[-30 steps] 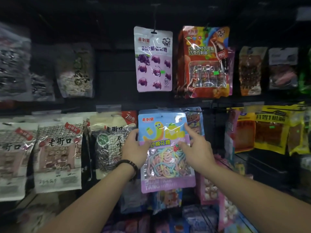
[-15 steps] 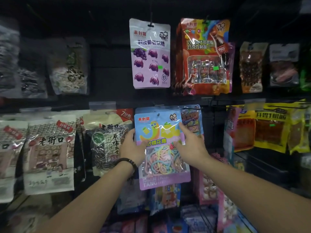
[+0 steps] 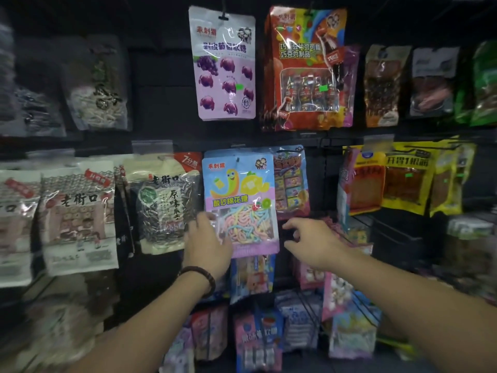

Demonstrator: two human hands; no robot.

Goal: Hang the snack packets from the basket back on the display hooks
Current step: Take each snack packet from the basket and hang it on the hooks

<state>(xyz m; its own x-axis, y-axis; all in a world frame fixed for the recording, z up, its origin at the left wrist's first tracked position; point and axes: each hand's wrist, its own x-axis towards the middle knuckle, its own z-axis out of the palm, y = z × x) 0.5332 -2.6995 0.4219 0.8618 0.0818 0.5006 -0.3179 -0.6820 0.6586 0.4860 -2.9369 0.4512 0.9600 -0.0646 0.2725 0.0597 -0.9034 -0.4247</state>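
At the far left of the middle row hang white packets with black characters and a shopfront drawing (image 3: 78,216), overlapping one another. Just right of them is a sunflower seed packet (image 3: 164,203), its dark seeds showing through a clear window; its right edge sits close beside the task's packet. Above, on the top row, a purple grape gummy packet (image 3: 224,65) hangs alone from a black hook.

The left hand (image 3: 208,246), a dark bead bracelet (image 3: 200,278) on its wrist, lies with fingers loosely spread against the lower left corner of the blue and purple marshmallow candy packet (image 3: 240,200). Whether its grip pinches the packet or only rests on it cannot be told. That packet hangs upright on a middle-row hook (image 3: 237,159), whose tip pokes through the hole near its top, with pastel candy ropes visible through its window. Behind its right edge peeks another blue candy packet (image 3: 291,181).

The right hand (image 3: 312,243) is off the packet, just beside its lower right corner, its grip open and empty with fingers curled. Above it is a red and orange cola-bottle chocolate packet (image 3: 306,68). Below both hands, more candy packets crowd the lower hooks, blurred. Further right hang yellow packets with reddish strips (image 3: 403,179), with dark meat snack packets (image 3: 384,84) on the row above.
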